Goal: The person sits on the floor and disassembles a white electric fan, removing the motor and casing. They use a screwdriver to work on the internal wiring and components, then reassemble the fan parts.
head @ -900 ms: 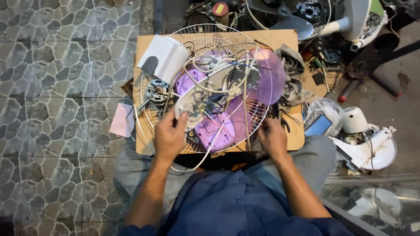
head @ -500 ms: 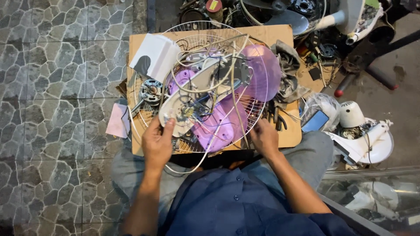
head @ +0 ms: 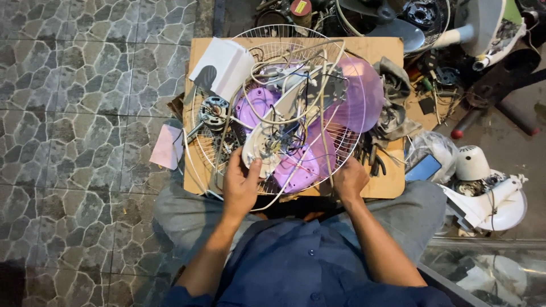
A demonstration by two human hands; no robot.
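The fan blades [head: 318,142] are translucent purple; the wire fan guard [head: 227,153] is white; the motor housing [head: 267,142] is white with blue and white wires; the board [head: 387,182] beneath is plain tan; the floor [head: 85,113] shows grey, irregular stone-pattern tiles; the shirt [head: 301,267] is dark blue.

Both hands — left [head: 239,185], right [head: 348,181] — grip a wire fan guard [head: 273,108].
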